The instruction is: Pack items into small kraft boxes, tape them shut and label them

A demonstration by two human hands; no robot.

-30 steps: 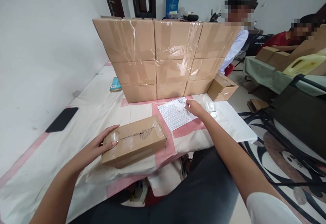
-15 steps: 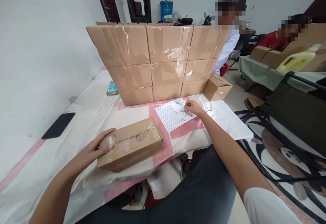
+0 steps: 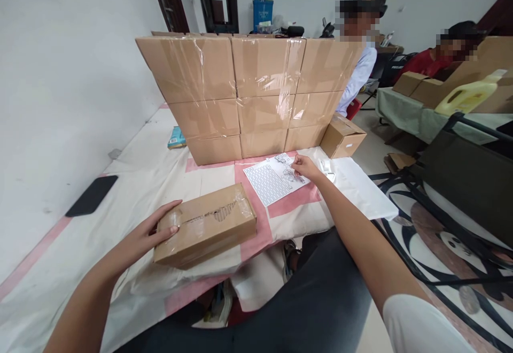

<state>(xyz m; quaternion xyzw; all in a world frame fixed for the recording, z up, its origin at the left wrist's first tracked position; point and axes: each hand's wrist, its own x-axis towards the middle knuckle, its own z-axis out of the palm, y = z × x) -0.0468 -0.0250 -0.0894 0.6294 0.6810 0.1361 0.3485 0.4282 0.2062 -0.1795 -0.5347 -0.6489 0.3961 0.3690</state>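
From where I'm standing, the one camera is riding on the wearer's head, looking forward and down over the cloth-covered table (image 3: 212,179). It is hanging close above the left hand (image 3: 162,223) and the taped carton (image 3: 208,224), while the right hand (image 3: 305,167) is lying farther out. It is squarely facing the stacked boxes (image 3: 264,67), taking in the wearer's dark-clad lap (image 3: 280,299) below, and reaching past them to the distant dark door (image 3: 216,5) and a person in pale sleeves (image 3: 360,72).
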